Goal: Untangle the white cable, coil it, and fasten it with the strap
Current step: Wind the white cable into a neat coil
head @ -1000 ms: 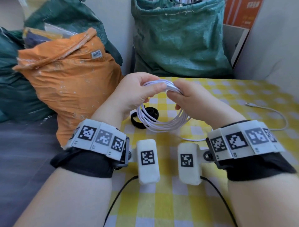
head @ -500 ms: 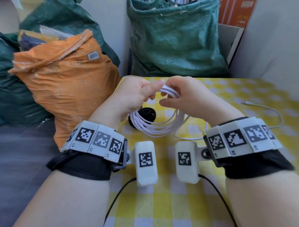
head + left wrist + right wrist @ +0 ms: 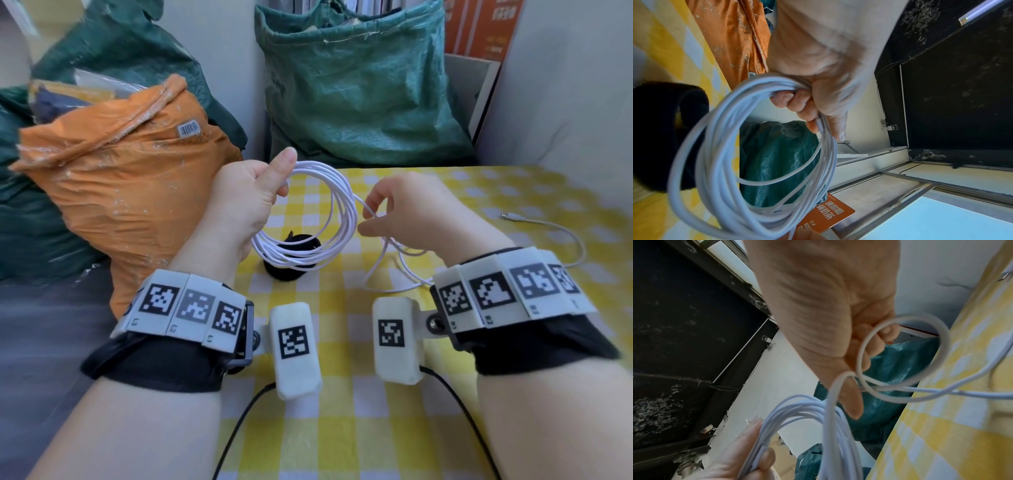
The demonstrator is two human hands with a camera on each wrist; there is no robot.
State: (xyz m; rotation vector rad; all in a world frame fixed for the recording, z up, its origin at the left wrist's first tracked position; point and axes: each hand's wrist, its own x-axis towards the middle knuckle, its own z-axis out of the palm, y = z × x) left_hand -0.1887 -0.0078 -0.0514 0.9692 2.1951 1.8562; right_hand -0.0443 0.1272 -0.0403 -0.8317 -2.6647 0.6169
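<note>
Both hands have parted since half a second ago: the left hand (image 3: 245, 195) now lifts the thin white cable (image 3: 337, 219), several loops bunched under its curled fingers and thumb, while the right hand (image 3: 404, 209) has dropped beside the coil, pinching the next loose stretch. Coiling looks well along (not finished); a tail trails beyond the right grip across the yellow-checked tablecloth (image 3: 376, 428). Beneath the coil lies the rolled black fabric strap (image 3: 294, 272), untouched and partly hidden. Any remaining tangles behind the right hand stay unclear.

Chinese characters "请你喝" on orange carton (image 3: 830, 214), barcode label, unreadable, on orange bag (image 3: 188, 128)
</note>
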